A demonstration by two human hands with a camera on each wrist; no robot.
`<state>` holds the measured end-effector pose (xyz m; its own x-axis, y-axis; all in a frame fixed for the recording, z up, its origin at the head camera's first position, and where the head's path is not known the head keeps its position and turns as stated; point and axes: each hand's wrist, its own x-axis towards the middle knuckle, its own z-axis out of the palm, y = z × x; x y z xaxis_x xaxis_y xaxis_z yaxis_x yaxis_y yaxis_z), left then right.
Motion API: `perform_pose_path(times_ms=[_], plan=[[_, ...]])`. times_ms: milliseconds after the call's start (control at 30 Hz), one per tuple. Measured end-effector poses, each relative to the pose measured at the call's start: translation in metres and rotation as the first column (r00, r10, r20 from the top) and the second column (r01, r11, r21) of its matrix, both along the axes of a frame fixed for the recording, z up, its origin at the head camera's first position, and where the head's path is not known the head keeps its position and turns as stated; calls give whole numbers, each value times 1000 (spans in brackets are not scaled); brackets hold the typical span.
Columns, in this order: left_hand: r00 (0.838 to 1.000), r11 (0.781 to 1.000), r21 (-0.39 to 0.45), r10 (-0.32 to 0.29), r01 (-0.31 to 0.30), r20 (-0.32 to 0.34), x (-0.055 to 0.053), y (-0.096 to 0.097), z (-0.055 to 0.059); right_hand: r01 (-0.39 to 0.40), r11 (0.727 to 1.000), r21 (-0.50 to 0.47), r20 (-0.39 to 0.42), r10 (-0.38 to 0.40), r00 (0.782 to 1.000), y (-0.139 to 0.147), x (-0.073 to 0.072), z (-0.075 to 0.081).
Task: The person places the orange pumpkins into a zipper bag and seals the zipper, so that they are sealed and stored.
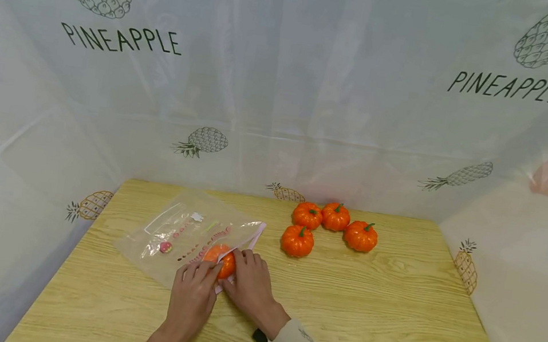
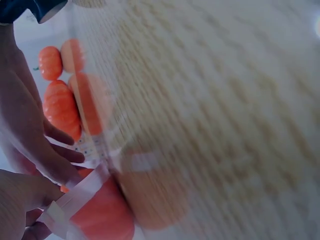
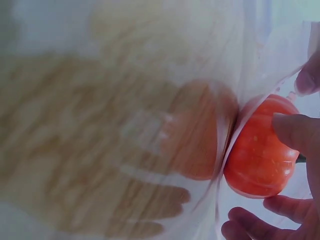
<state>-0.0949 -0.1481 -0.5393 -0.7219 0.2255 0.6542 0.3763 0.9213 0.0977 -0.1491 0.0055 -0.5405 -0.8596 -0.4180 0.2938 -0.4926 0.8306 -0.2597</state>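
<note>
A clear zip bag (image 1: 152, 230) with printed pictures and a pink edge lies flat on the table, its mouth toward the right. Within that mouth is a small orange toy pumpkin (image 1: 227, 266), partly covered by the clear film. My left hand (image 1: 194, 296) pinches the bag's edge at the near side of the pumpkin. From the right, my right hand (image 1: 253, 287) holds the pumpkin between thumb and fingers. In the right wrist view the pumpkin (image 3: 262, 147) shows its green stem, with fingers close around it. The left wrist view shows the bag's strip (image 2: 82, 192) crossing the pumpkin.
Several more toy pumpkins stand together at the back of the wooden table (image 1: 390, 313), among them a front one (image 1: 297, 242) and a right-hand one (image 1: 360, 237). White pineapple-printed sheeting (image 1: 286, 80) encloses the back and sides.
</note>
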Motion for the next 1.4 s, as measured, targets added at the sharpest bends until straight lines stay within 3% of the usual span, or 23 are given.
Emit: perform_pose_path(times_ms=[533, 800, 1167, 1400], plan=[[993, 990, 136, 11, -27, 119, -1, 0, 3, 46, 998, -48, 19, -45, 999, 5, -3, 0], [996, 988, 154, -1, -14, 94, -1, -1, 4, 58, 992, -113, 61, -51, 997, 29, 0, 6], [996, 987, 162, 4, -18, 86, -2, -2, 3, 97, 994, -50, 45, -95, 995, 75, -5, 14], [996, 985, 170, 4, -19, 87, -2, 0, 5, 147, 985, -96, -54, -152, 987, 103, -14, 16]])
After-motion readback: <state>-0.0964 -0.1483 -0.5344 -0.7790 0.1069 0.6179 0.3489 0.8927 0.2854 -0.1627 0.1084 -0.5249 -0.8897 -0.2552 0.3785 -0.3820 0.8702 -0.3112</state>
